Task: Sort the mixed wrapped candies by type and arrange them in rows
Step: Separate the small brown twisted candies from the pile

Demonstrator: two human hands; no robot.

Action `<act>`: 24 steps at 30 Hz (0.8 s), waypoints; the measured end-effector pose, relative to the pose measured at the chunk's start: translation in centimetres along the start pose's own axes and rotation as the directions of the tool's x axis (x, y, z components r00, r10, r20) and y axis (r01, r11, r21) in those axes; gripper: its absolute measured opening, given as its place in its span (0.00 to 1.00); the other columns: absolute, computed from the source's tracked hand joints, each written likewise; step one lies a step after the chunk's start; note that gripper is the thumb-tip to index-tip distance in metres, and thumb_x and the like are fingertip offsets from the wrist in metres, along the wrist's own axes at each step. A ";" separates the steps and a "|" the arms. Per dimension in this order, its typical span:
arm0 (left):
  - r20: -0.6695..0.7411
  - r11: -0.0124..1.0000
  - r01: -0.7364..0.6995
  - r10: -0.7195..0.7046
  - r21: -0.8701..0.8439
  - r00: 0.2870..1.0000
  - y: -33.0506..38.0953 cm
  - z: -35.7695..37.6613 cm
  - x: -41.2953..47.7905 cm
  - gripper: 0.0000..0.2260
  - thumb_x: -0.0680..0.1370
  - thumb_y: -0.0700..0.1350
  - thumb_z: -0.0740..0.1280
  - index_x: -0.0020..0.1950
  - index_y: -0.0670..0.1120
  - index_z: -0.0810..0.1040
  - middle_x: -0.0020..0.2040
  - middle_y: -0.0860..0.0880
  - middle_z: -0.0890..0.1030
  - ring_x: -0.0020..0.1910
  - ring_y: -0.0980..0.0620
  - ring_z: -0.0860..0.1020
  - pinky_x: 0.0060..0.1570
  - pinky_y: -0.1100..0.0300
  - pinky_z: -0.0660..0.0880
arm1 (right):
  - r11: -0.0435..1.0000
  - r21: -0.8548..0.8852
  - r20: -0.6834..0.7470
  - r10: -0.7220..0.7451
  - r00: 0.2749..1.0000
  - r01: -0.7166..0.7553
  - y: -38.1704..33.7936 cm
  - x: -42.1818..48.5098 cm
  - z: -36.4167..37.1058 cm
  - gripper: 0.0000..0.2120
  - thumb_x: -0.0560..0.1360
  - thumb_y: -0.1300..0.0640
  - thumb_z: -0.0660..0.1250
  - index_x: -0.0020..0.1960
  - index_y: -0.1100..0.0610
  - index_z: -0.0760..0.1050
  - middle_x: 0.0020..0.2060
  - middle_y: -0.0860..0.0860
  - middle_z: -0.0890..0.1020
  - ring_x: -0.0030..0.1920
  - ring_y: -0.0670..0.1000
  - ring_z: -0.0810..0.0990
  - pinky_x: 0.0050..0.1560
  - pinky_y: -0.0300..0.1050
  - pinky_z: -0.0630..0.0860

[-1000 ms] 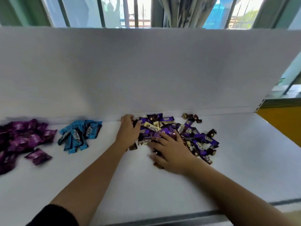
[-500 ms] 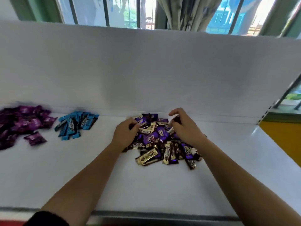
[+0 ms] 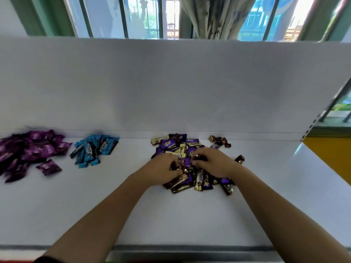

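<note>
- left hand [image 3: 161, 170] fingers curled, gripping candies in mixed pile [image 3: 178, 146]
- right hand [image 3: 215, 164] pinches dark candy [image 3: 200, 158]
- blue pile [image 3: 95, 149] and purple pile [image 3: 32, 149] well apart, left

Bright daylight pours through the windows [image 3: 144, 16] beyond the fingers [image 3: 203, 154]; the counter [image 3: 303, 168] shines right of them, edges bow, purple candies [image 3: 34, 149] far left blur.

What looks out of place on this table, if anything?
One magenta candy lies alone in front of the magenta pile. A few brown twist-wrapped candies sit apart from the mixed pile, near the back wall, and another brown candy lies off its right edge. Nothing looks spilled or damaged.
</note>
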State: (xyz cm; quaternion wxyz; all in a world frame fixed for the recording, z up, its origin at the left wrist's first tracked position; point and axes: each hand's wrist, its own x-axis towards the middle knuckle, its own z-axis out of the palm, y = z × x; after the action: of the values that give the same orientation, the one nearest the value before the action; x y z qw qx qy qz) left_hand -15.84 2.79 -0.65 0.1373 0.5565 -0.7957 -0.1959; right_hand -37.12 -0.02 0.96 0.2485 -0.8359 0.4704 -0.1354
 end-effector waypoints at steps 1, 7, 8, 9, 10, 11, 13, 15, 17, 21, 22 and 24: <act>0.006 1.000 -0.021 0.021 -0.004 1.000 0.0 -0.2 0.1 0.08 0.77 0.51 0.68 0.52 0.49 0.76 0.48 0.52 0.76 0.45 0.53 0.75 0.46 0.58 0.73 | 0.997 0.067 -0.050 0.037 0.998 -0.034 0.0 -0.2 -0.4 0.04 0.79 0.49 0.62 0.48 0.48 0.75 0.43 0.44 0.79 0.44 0.47 0.78 0.45 0.43 0.73; -0.097 0.976 0.019 -0.041 -0.215 0.994 0.0 -0.4 -0.2 0.06 0.79 0.46 0.63 0.53 0.49 0.68 0.33 0.50 0.74 0.28 0.55 0.69 0.28 0.61 0.65 | 0.921 0.361 -0.356 0.279 0.892 -0.144 -0.1 -3.5 -2.9 0.10 0.75 0.60 0.60 0.35 0.55 0.72 0.27 0.46 0.75 0.29 0.49 0.71 0.36 0.47 0.68; -0.148 0.969 0.027 -0.065 -0.246 0.987 0.2 -0.5 0.0 0.04 0.80 0.46 0.61 0.53 0.49 0.68 0.32 0.50 0.74 0.27 0.55 0.69 0.28 0.61 0.65 | 0.917 0.359 -0.369 0.309 0.876 -0.172 0.0 -4.2 -2.7 0.10 0.74 0.60 0.62 0.34 0.55 0.72 0.26 0.46 0.74 0.28 0.48 0.70 0.35 0.46 0.67; -0.178 0.965 0.029 -0.078 -0.261 0.981 0.5 -0.4 0.3 0.03 0.81 0.46 0.59 0.53 0.49 0.69 0.32 0.50 0.74 0.27 0.55 0.69 0.28 0.60 0.65 | 0.924 0.325 -0.360 0.318 0.877 -0.202 0.0 -5.0 -2.3 0.09 0.73 0.57 0.64 0.34 0.53 0.74 0.26 0.46 0.75 0.28 0.47 0.71 0.35 0.45 0.68; -0.183 0.967 0.027 -0.076 -0.255 0.980 0.9 -0.3 0.6 0.05 0.81 0.47 0.57 0.54 0.49 0.70 0.32 0.51 0.74 0.27 0.55 0.69 0.29 0.59 0.66 | 0.938 0.255 -0.318 0.312 0.895 -0.236 0.1 -5.5 -1.7 0.07 0.72 0.53 0.68 0.36 0.51 0.76 0.28 0.45 0.77 0.29 0.46 0.73 0.35 0.43 0.70; -0.165 0.975 0.024 -0.062 -0.222 0.984 1.3 0.0 0.8 0.06 0.81 0.48 0.57 0.54 0.49 0.71 0.34 0.51 0.75 0.29 0.54 0.70 0.31 0.58 0.67 | 0.950 0.147 -0.262 0.307 0.915 -0.277 0.1 -5.9 -0.9 0.07 0.71 0.46 0.71 0.39 0.48 0.77 0.30 0.45 0.79 0.31 0.45 0.75 0.35 0.42 0.71; -0.127 0.996 0.008 -0.019 -0.084 0.992 1.8 1.0 1.1 0.09 0.80 0.54 0.60 0.53 0.49 0.73 0.40 0.51 0.76 0.36 0.53 0.73 0.37 0.55 0.71 | 0.934 -0.154 -0.210 0.287 0.935 -0.321 0.4 -6.3 0.7 0.15 0.68 0.35 0.69 0.43 0.46 0.78 0.32 0.45 0.79 0.35 0.45 0.77 0.38 0.41 0.71; -0.113 1.000 -0.018 0.019 0.017 0.993 1.9 1.7 1.3 0.13 0.78 0.58 0.64 0.53 0.49 0.74 0.46 0.51 0.76 0.43 0.53 0.73 0.42 0.56 0.72 | 0.887 -0.352 -0.283 0.202 0.938 -0.298 0.7 -6.2 2.0 0.17 0.70 0.34 0.66 0.43 0.48 0.78 0.34 0.45 0.79 0.39 0.47 0.77 0.46 0.43 0.70; -0.124 0.998 -0.053 0.055 0.016 0.991 2.0 2.1 1.7 0.12 0.77 0.58 0.66 0.50 0.50 0.74 0.45 0.52 0.74 0.42 0.55 0.72 0.40 0.59 0.68 | 0.889 -0.371 -0.325 0.147 0.934 -0.269 1.1 -6.0 2.7 0.16 0.72 0.35 0.64 0.45 0.47 0.79 0.38 0.45 0.80 0.46 0.49 0.76 0.54 0.45 0.68; -0.161 0.995 -0.085 0.093 0.055 0.983 2.2 2.6 1.9 0.11 0.78 0.52 0.66 0.42 0.52 0.66 0.40 0.55 0.68 0.35 0.58 0.67 0.32 0.62 0.61 | 0.945 -0.215 -0.410 0.142 0.901 -0.246 1.3 -5.9 2.5 0.18 0.76 0.38 0.61 0.39 0.50 0.77 0.31 0.44 0.77 0.41 0.48 0.73 0.49 0.45 0.67; -0.178 0.996 -0.086 0.091 0.035 0.980 2.2 2.7 2.0 0.11 0.79 0.50 0.65 0.42 0.52 0.65 0.39 0.55 0.69 0.35 0.57 0.67 0.32 0.62 0.61 | 0.969 -0.076 -0.455 0.174 0.873 -0.233 1.0 -6.1 2.0 0.18 0.77 0.40 0.62 0.37 0.52 0.75 0.28 0.45 0.75 0.36 0.47 0.72 0.44 0.44 0.66; -0.226 0.994 -0.093 0.079 -0.050 0.971 2.0 2.6 2.2 0.11 0.80 0.48 0.64 0.41 0.52 0.64 0.36 0.53 0.70 0.34 0.54 0.69 0.31 0.59 0.62 | 0.955 0.239 -0.535 0.280 0.797 -0.175 -0.1 -6.4 0.4 0.18 0.79 0.45 0.61 0.36 0.55 0.75 0.27 0.46 0.74 0.29 0.44 0.71 0.35 0.41 0.66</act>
State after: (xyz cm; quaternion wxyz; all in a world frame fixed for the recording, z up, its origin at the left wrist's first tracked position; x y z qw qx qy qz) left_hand -19.40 1.78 -2.01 0.2510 0.5355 -0.7924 -0.1495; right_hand -40.26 5.61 0.71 0.1867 -0.6703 0.6056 -0.3861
